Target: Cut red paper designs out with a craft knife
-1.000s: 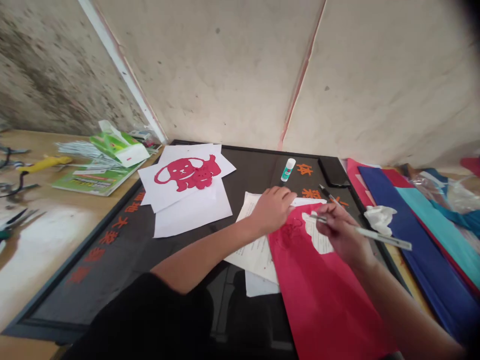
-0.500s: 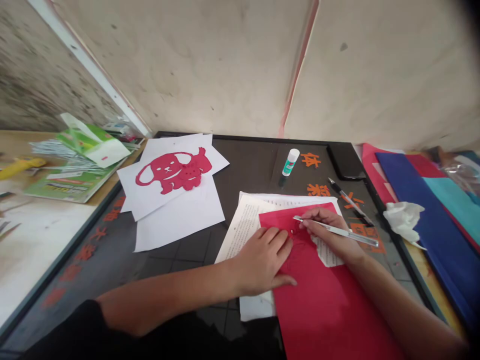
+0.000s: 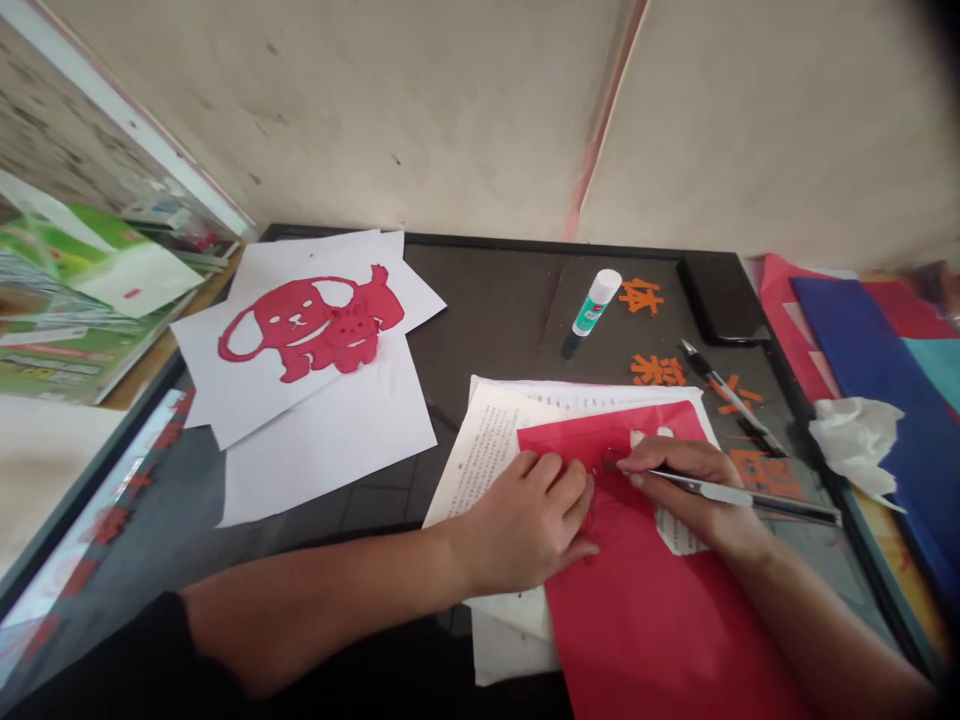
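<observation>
We have a red paper sheet (image 3: 660, 620) on the right half of the black table (image 3: 487, 300), running down toward the near edge and out of view. It lies over a stack of printed pages (image 3: 476, 470), whose text shows through a cut-away gap at the sheet's right side. Our left hand (image 3: 525, 520) rests palm down on the red sheet's left side, opened out with the fingers bent and the thumb spread. Our right hand (image 3: 694, 490) grips a slim craft knife (image 3: 724, 492) like a pen, tip toward thin drawn lines near the sheet's top; we cannot tell whether the blade touches the paper.

Beyond the pages, nearer the table's far edge, we see a glue stick (image 3: 596, 303) standing with its white cap on. A black phone (image 3: 724, 300) lies in the far right corner, and a black pen (image 3: 731, 397) lies along the right edge. Just past that edge are a crumpled tissue (image 3: 855, 440) and dark blue paper (image 3: 874, 370). Toward the far left corner we have white sheets (image 3: 330, 450) bearing a red dog cutout (image 3: 281, 305) with a smaller red pig cutout (image 3: 352, 340) overlapping it.
</observation>
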### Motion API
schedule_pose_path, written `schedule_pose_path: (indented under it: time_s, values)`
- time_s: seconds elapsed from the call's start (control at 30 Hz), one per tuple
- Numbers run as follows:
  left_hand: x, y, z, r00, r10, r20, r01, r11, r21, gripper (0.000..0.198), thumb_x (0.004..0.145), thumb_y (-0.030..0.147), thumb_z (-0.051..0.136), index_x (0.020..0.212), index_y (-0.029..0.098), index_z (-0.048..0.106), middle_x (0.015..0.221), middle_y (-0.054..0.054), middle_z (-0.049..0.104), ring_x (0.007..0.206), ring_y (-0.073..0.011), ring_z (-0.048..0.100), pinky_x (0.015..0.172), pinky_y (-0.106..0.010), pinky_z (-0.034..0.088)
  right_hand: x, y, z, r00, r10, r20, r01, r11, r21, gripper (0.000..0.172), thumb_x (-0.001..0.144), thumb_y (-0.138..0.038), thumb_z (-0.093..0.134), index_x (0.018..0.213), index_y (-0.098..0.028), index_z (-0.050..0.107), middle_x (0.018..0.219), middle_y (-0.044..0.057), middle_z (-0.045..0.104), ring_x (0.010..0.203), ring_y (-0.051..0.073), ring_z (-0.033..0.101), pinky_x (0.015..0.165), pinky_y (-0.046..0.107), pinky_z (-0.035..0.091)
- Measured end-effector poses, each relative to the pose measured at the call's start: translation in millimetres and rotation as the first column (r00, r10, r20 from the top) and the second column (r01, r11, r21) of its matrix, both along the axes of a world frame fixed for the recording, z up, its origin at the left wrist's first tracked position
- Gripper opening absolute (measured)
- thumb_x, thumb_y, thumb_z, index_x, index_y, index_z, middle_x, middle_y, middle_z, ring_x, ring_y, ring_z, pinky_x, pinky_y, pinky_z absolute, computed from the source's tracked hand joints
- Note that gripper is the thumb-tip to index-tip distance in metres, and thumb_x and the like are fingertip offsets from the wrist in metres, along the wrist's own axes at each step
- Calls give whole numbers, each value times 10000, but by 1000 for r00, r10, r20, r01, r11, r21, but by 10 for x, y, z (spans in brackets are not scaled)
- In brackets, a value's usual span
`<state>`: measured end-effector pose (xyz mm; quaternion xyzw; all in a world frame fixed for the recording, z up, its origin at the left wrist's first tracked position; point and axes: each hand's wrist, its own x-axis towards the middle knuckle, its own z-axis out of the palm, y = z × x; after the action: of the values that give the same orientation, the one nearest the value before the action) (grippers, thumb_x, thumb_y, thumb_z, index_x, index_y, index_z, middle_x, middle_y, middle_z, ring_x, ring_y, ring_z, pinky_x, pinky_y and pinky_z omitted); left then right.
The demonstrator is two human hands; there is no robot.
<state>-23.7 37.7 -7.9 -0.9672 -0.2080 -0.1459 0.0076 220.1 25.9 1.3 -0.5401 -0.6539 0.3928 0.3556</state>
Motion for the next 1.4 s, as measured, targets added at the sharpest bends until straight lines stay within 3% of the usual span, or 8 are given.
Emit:
schedule_pose_path:
  time_s: [0.27, 1.4]
  values:
    - [12, 19, -6, 999, 29, 19, -27, 995, -97, 596, 978, 523, 432, 1314, 45, 551, 1176, -155, 573, 953, -276, 497, 820, -419, 427, -18, 1, 1, 999, 26, 36, -25, 1000, -12, 76, 859, -278, 691, 897, -275, 757, 894, 28, 748, 813, 194, 699, 719, 296, 563]
    - [9, 18, 32, 999, 13, 29, -13, 1000, -21, 506, 983, 466, 461, 1182, 35, 637, 1113, -175, 606, 914, -278, 532, 754, -410, 448, -3, 8, 0, 987, 124, 107, -129, 990, 48, 98, 885, -219, 644, 904, -258, 732, 850, 19, 745, 769, 180, 707, 671, 279, 563]
